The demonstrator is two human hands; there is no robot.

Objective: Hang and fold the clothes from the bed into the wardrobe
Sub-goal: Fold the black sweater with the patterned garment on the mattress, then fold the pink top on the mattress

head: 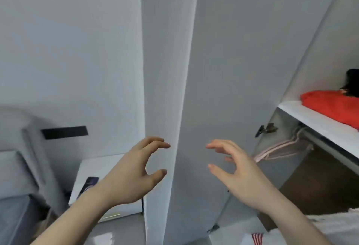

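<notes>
My left hand (134, 172) and my right hand (235, 169) are raised side by side in front of the white wardrobe door (223, 69), which stands open edge-on. Both hands have loosely curved fingers and hold nothing. At the right the wardrobe shelf (310, 120) carries a folded red garment (334, 106) with a black item (351, 83) behind it. Under the shelf pink hangers (279, 149) hang on the rail. A white garment (338, 225) with a red striped patch lies at the lower right.
A white bedside table (93, 169) stands at the lower left with a dark card-like item (88, 185) on it. The grey padded headboard (25, 147) is at the far left. A metal hinge (265, 129) sits on the wardrobe's inner wall.
</notes>
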